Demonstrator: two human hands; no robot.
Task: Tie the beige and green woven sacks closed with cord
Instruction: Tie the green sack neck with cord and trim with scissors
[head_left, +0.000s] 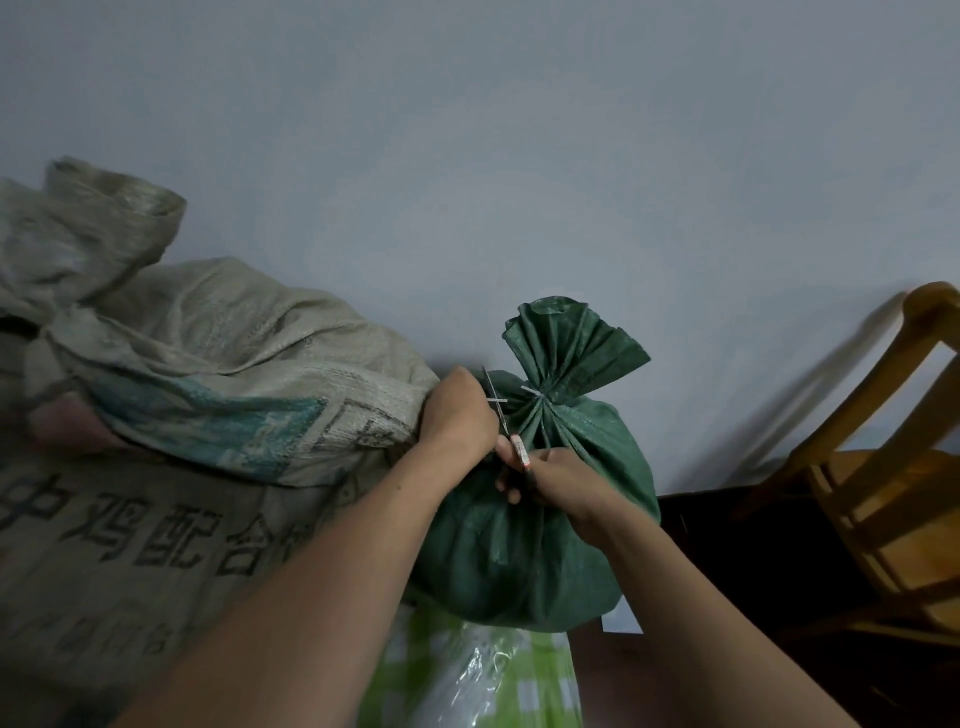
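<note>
Two woven sacks stand side by side against a pale blue-grey wall (467, 156): a large beige woven sack (182, 415) printed with dark characters and a teal patch on the left, and a smaller dark green woven sack (519, 561) in the middle. The green sack's neck is gathered and bound with a thin white cord (540, 397), its mouth fanning out in pleats above the knot. One cord end sticks out to the left toward the left hand (457, 415), which is closed in a fist just beside the neck, pinching that cord end where it crosses the blades. The right hand (561, 483) is curled around the handles of a pair of scissors (511, 441), whose slim metal blades point up and left across the cord end; how far the blades are parted is hard to tell. The beige sack's top is loose and folded over, with no cord visible on it. A green-and-white checked cloth (540, 691) under clear plastic lies below the green sack, and a wooden chair (883, 493) stands at the right.
</note>
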